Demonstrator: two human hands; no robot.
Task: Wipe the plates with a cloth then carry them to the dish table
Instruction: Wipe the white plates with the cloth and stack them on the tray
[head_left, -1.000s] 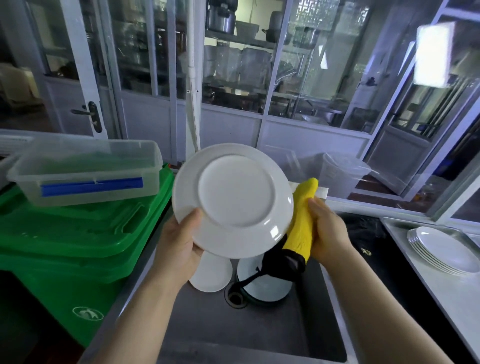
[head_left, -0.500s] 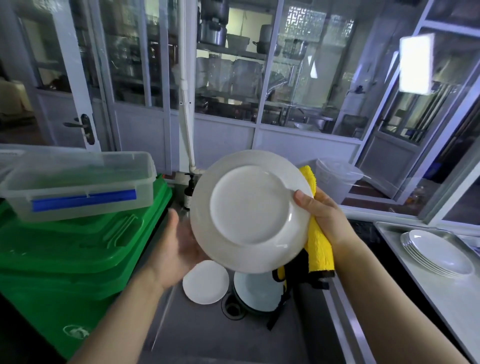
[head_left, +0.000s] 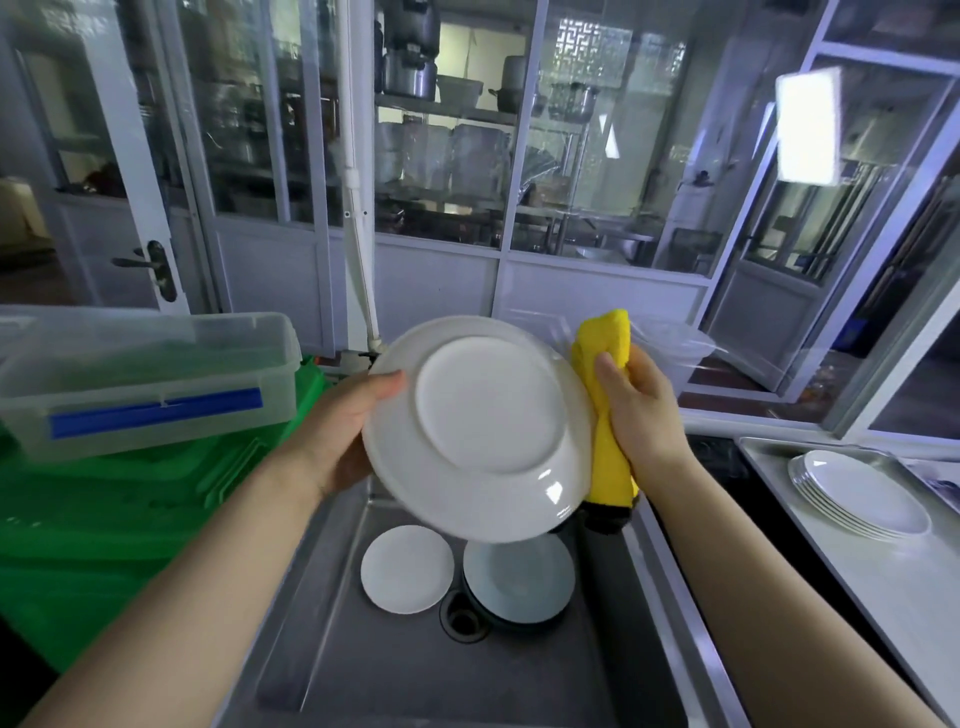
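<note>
Left hand grips white plate by its left rim, underside toward camera, held above the sink. Right hand clutches yellow cloth against the plate's right edge. Plate stack on right tabletop.

Glossy plate, fuzzy cloth

A steel sink is seen below the hands, with two white plates lying in it by the drain. A stack of white plates is set on the steel dish table, right of the right hand.
</note>
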